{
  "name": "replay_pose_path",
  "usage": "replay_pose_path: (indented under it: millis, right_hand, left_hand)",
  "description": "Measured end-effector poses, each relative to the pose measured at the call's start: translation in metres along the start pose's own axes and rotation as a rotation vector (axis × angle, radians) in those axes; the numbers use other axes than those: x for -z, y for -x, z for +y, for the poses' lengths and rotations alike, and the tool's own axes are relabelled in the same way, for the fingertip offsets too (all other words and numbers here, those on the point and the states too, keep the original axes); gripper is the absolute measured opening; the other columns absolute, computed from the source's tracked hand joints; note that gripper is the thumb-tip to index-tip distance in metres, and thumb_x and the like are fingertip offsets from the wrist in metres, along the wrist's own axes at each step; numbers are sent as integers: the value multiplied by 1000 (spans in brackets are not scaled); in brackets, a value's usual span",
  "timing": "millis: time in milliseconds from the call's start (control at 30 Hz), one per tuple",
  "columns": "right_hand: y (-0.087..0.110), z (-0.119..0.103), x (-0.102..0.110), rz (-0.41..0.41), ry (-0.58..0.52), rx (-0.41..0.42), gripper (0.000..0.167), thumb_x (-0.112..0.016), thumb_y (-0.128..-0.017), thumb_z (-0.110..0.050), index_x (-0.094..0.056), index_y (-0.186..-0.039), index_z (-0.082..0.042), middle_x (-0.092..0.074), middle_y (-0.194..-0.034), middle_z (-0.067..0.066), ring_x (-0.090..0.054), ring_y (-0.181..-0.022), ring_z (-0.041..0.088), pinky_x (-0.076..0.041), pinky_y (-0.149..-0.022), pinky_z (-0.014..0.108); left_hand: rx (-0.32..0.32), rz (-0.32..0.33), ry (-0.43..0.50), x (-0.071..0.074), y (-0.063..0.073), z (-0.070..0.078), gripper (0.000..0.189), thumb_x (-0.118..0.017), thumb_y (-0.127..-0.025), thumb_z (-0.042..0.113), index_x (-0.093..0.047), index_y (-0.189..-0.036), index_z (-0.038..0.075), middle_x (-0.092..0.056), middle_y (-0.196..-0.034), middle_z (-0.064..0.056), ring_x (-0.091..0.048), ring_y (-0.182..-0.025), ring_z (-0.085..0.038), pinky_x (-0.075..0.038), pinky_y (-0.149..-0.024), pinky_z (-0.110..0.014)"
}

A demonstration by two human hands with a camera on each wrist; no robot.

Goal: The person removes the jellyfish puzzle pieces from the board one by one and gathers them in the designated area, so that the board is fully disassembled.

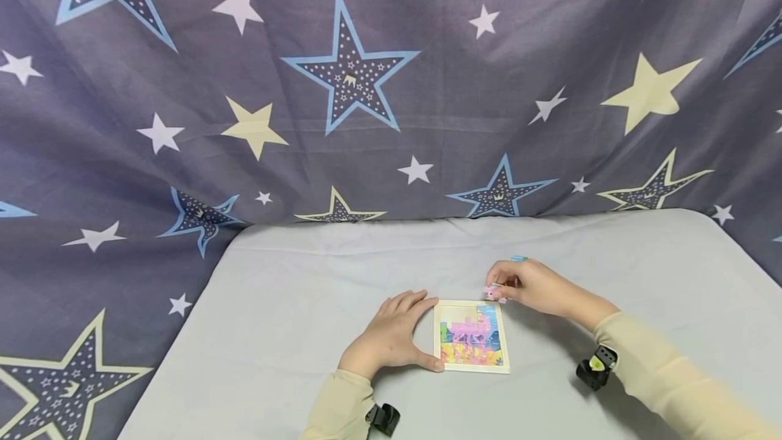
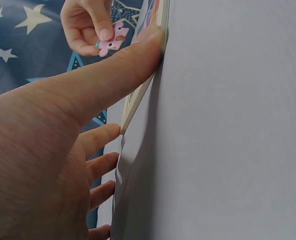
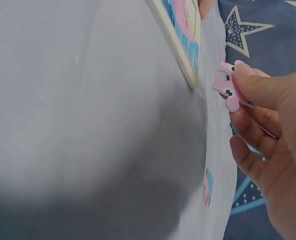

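Observation:
A jigsaw puzzle in a pale wooden tray (image 1: pixel 506 353) lies on the bed-like surface, partly filled with pink, blue and yellow pieces; bare board shows at its upper left. My left hand (image 1: pixel 391 338) is spread along the tray's left side, index fingertip at the upper corner and thumb (image 2: pixel 145 47) on the lower one. Just past the tray's upper right corner, my right hand (image 1: pixel 528 285) pinches a pink puzzle piece (image 3: pixel 231 92) between thumb and fingers. Printed black-and-white eyes show on that piece.
Beyond the right hand lies a loose blue and pink puzzle piece (image 3: pixel 208 187), seen as a blue sliver (image 1: pixel 519 259) in the head view. A pale grey cloth (image 1: pixel 293 331) covers the surface. A dark star-patterned curtain (image 1: pixel 427 100) hangs at the back and sides.

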State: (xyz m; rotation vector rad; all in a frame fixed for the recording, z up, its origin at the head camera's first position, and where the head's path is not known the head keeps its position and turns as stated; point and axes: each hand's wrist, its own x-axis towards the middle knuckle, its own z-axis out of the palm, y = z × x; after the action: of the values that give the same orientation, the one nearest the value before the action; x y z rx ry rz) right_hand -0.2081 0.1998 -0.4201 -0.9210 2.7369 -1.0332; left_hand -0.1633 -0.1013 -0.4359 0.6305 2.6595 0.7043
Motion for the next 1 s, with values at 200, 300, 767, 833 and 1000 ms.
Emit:
replay_pose_path:
  millis: [200,300,767,833,1000]
  right_hand:
    - [5,9,11,6,22,-16,13,-76,-92,-6,-71,-99,-16,-72,-81,-10,-54,-68,0,-49,-61,22]
    - [9,14,18,22,23,-25,13,-76,-92,-5,-72,-99,-16,-73,-82,-10,-55,-68,0,-48,-60,22]
    - [22,45,44,88,80,-48,14,-79,-89,-4,-78,-103,-8,-73,-77,-8,-61,-66,3,-50,-59,22]
    - [23,49,47,105,110,-65,15,-78,-89,-3,-78,-104,-8,-73,-78,-8,-60,-68,2,-51,-60,23]
    - [25,60,51,121,132,-115,16,-76,-90,1,-77,-104,-6,-73,-78,-6,-62,-70,4,-51,-61,24]
  left_hand:
    - [-4,3,7,2,2,1,107,-94,-69,49,-44,-159,18,-34,-168,-8,-26,-157,-34,-17,-131,-56]
    - [-3,2,19,4,4,3,107,-95,-69,48,-44,-158,17,-34,-168,-7,-26,-157,-33,-17,-131,-56]
    - [-6,-12,6,4,4,3,106,-93,-71,49,-43,-159,18,-34,-168,-8,-26,-157,-35,-17,-131,-56]
    - [-10,-6,13,4,4,3,106,-94,-70,48,-44,-158,17,-34,-168,-8,-27,-156,-35,-18,-131,-56]
    - [-1,-6,11,4,5,4,107,-94,-70,49,-43,-159,19,-34,-168,-7,-26,-157,-33,-17,-131,-55]
